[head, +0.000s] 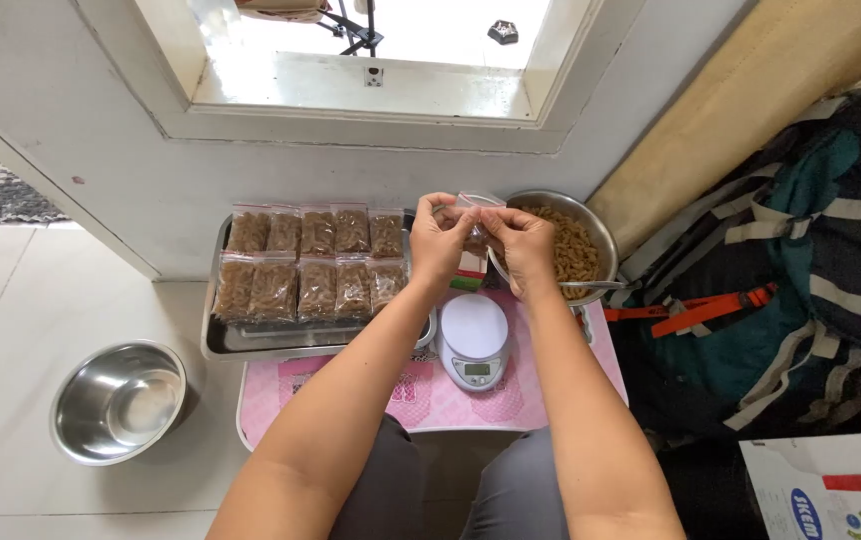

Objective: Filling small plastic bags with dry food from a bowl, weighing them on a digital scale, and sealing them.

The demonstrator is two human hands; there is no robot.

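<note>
Over the pink table [551, 385], both hands [481, 240] hold a small bag [475, 222] upright.

A small clear zip bag [473, 222] is held upright above the low table, pinched along its top edge between the left hand [438, 240] and the right hand [523, 243], whose fingers close on it from either side. Most of the bag is hidden behind the fingers, so only the clear upper strip and a little of the middle show, and its contents cannot be made out clearly. It hangs just in front of the steel bowl [601, 235] of brown spiral pasta [569, 250], which fills that bowl nearly to the rim.
</note>
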